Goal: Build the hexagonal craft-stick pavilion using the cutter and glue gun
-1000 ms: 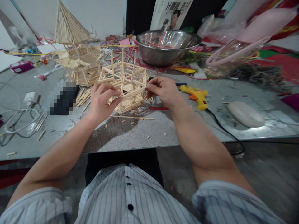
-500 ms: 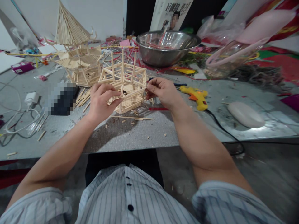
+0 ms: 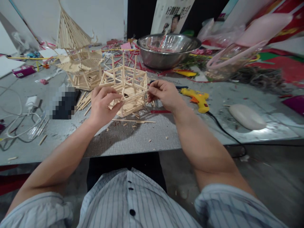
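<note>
A pale wooden stick frame (image 3: 135, 85) with several upright posts and a lattice-like base stands on the table. My left hand (image 3: 104, 103) is at its near left corner, thumb and forefinger pinched at one end of a thin wooden stick (image 3: 135, 96) along the frame's near upper edge. At that stick's right end, my right hand (image 3: 163, 93) has its fingertips closed together; they partly hide the end. Whether the stick is fixed to the frame I cannot tell. Behind to the left rises a finished-looking stick pagoda (image 3: 79, 65) with a pointed roof.
To the right lie a yellow glue gun (image 3: 198, 98) with a black cord and a pale rounded object (image 3: 247, 117). A steel bowl (image 3: 163, 58) sits behind the frame. Loose sticks (image 3: 83, 103), a dark blurred-out object (image 3: 64, 106) and a white charger (image 3: 32, 103) are on the left.
The view has shifted slightly. Both hands keep nearly the same place at the stick frame, with their fingers hardly changed.
</note>
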